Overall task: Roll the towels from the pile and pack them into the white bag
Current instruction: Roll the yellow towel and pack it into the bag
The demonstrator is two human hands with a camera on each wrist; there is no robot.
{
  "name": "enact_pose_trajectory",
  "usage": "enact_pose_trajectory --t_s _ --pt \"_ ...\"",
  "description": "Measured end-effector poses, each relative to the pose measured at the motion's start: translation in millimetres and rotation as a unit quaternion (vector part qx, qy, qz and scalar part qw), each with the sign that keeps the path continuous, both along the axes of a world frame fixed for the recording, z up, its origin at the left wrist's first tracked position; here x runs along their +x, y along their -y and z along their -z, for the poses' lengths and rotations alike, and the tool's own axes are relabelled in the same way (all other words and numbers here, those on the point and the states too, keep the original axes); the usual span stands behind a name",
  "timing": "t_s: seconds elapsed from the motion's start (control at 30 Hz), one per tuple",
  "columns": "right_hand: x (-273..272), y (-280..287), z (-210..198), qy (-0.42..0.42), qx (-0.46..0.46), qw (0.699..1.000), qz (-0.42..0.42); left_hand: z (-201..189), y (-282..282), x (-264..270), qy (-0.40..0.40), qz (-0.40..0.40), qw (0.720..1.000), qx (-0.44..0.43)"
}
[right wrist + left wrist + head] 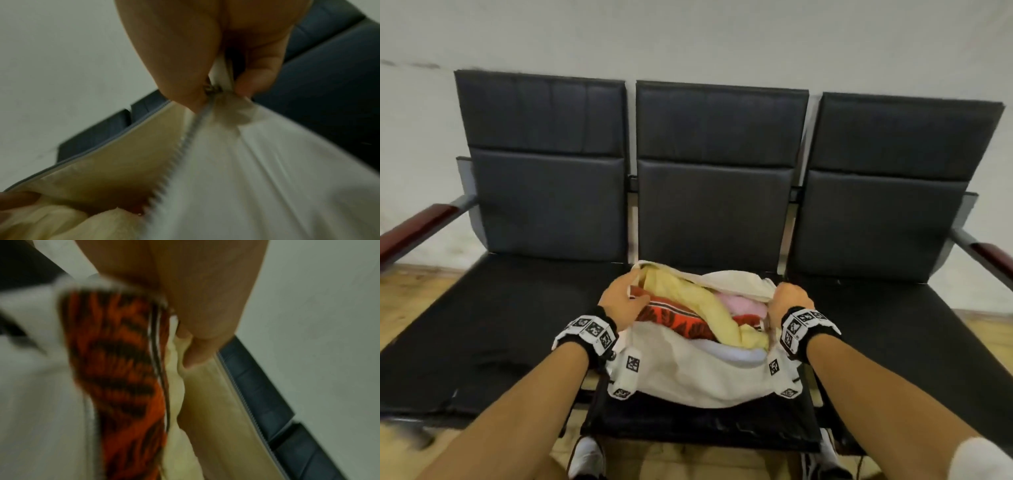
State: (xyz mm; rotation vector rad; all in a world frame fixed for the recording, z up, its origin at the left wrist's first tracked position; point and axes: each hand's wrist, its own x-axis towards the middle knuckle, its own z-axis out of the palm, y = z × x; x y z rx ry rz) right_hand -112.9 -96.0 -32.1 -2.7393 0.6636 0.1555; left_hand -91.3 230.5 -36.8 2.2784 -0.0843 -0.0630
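The white bag lies unzipped on the middle seat. Inside it are a yellow towel, a red and black patterned towel, a pink towel and a pale one under the near rim. My left hand grips the left end of the bag's mouth, with its thumb beside the patterned towel. My right hand is at the right end. There it pinches the metal zipper pull at the top of the zipper teeth. No loose towels lie on the seats.
The bag sits on a three-seat black bench against a white wall. Dark wooden armrests stick out at both ends. The left and right seats are bare. My shoes stand on the wooden floor below the front edge.
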Motion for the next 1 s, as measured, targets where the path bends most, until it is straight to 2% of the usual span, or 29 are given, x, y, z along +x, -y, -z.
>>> enact_pose_trajectory --t_s 0.13,0.2,0.27,0.4,0.53,0.73,1.0 --pt "4 -19 -9 -0.02 -0.032 0.998 -0.047 11 -19 0 -0.002 -0.091 0.991 -0.099" --pt "7 -40 -20 0.003 -0.058 0.994 -0.09 16 -27 -2 0.013 -0.136 0.986 -0.096" --pt "9 -67 -27 0.056 -0.063 0.985 -0.15 20 -36 -7 0.001 -0.157 0.986 -0.054" --pt "8 -124 -27 0.094 0.016 0.949 -0.3 38 -46 -16 -0.087 -0.12 0.989 -0.03" --pt "4 -166 -16 0.127 0.041 0.904 -0.406 52 -45 -22 -0.1 -0.065 0.992 -0.042" --pt "1 -189 16 0.101 -0.061 0.874 -0.47 56 -38 -23 -0.079 -0.091 0.988 -0.096" --pt "15 -186 -8 0.02 -0.108 0.872 -0.478 32 -50 -21 -0.036 -0.07 0.995 -0.058"
